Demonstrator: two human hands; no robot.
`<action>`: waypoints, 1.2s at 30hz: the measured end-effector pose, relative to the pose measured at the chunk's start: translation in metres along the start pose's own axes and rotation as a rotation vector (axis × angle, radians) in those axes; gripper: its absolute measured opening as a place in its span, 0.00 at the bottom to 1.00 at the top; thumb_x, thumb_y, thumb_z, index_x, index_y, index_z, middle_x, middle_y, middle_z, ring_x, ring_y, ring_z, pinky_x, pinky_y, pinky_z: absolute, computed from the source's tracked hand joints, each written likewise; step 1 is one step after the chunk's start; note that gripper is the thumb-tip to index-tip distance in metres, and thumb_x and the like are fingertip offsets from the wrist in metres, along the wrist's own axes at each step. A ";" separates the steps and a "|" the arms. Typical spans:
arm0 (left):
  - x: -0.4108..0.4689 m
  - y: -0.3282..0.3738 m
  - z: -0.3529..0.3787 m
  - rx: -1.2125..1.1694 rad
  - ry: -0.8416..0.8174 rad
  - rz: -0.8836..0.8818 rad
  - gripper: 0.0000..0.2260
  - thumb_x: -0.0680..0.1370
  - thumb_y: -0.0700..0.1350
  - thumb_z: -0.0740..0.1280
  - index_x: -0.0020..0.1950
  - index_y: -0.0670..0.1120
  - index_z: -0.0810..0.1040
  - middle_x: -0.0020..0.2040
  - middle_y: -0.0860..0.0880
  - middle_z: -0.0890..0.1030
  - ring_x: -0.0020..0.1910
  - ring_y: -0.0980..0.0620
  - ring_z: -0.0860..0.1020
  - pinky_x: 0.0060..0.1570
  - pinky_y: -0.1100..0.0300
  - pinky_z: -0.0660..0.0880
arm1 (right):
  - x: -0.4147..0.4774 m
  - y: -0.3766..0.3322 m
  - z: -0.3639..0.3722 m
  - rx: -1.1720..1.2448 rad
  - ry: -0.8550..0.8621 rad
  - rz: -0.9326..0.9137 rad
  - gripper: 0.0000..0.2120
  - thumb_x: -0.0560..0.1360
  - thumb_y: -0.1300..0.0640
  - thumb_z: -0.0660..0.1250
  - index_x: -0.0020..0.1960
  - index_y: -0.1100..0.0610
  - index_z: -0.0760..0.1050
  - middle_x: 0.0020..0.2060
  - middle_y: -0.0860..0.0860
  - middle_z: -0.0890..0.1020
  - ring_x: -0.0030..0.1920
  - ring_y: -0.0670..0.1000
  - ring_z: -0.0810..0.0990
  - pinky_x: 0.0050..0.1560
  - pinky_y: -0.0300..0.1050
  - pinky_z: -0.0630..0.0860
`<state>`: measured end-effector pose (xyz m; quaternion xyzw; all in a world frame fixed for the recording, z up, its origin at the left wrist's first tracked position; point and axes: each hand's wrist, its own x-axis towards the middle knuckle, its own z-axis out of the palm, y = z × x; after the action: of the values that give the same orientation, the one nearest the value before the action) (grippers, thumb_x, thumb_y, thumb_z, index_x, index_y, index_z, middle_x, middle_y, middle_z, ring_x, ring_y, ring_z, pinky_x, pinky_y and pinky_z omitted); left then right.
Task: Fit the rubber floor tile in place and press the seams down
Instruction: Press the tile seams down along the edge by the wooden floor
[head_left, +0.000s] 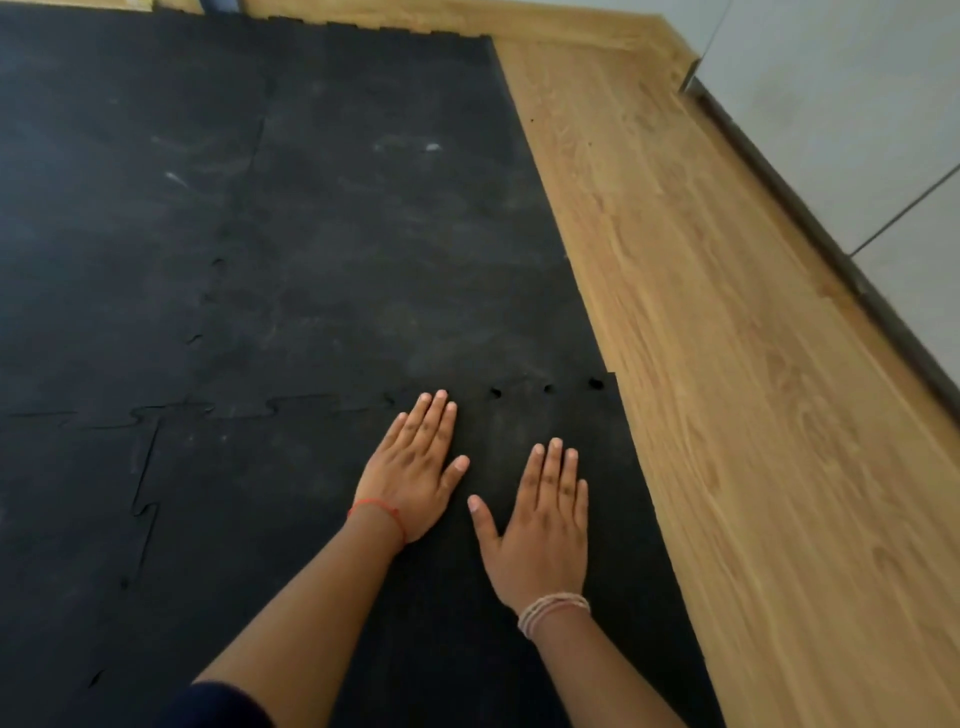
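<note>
We press our left hand (413, 470) and right hand (540, 525), both spread flat, on the black rubber tile (291, 561) just below its interlocking seam (311, 404), beside the wooden floor (753, 415).

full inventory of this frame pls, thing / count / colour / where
rubber floor tiles: at least four visible, black, interlocked, covering left and centre of the floor
seam ahead of the hands: one, jigsaw-edged, with three small open gaps near the right edge
wood floor: one bare strip, light oak, right of the tiles and along the far edge
baseboard: one, dark, along the right wall
wall panels: pale grey, upper right
red thread band: one, on the left wrist
beaded bracelets: stacked, pale pink, right wrist; count unclear
left hand: flat, palm down on the near tile
right hand: flat, palm down beside it
dark sleeve: one, navy, bottom edge
</note>
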<state>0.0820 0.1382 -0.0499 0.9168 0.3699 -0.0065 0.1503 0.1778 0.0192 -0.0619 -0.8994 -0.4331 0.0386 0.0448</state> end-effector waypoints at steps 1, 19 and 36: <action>0.003 0.001 0.003 0.006 -0.005 0.000 0.34 0.67 0.62 0.25 0.70 0.48 0.32 0.71 0.52 0.32 0.70 0.55 0.32 0.69 0.59 0.33 | 0.001 0.001 0.001 -0.013 0.002 0.001 0.41 0.74 0.32 0.39 0.72 0.64 0.56 0.72 0.62 0.60 0.72 0.59 0.57 0.69 0.55 0.49; 0.030 0.055 0.001 0.014 -0.078 0.095 0.27 0.80 0.56 0.40 0.73 0.46 0.35 0.73 0.50 0.34 0.68 0.57 0.32 0.68 0.59 0.33 | 0.042 0.076 -0.021 -0.051 -0.114 -0.046 0.49 0.62 0.25 0.26 0.71 0.59 0.30 0.72 0.57 0.34 0.72 0.55 0.32 0.73 0.54 0.40; 0.051 0.071 0.012 0.035 -0.024 0.023 0.31 0.70 0.62 0.29 0.70 0.48 0.32 0.71 0.52 0.32 0.69 0.56 0.32 0.68 0.59 0.33 | 0.053 0.075 -0.018 -0.007 -0.088 -0.105 0.48 0.68 0.26 0.35 0.73 0.62 0.40 0.74 0.59 0.45 0.74 0.56 0.44 0.73 0.51 0.41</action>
<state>0.1687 0.1212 -0.0483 0.9234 0.3574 -0.0222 0.1385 0.2714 0.0134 -0.0544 -0.8729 -0.4815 0.0744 0.0244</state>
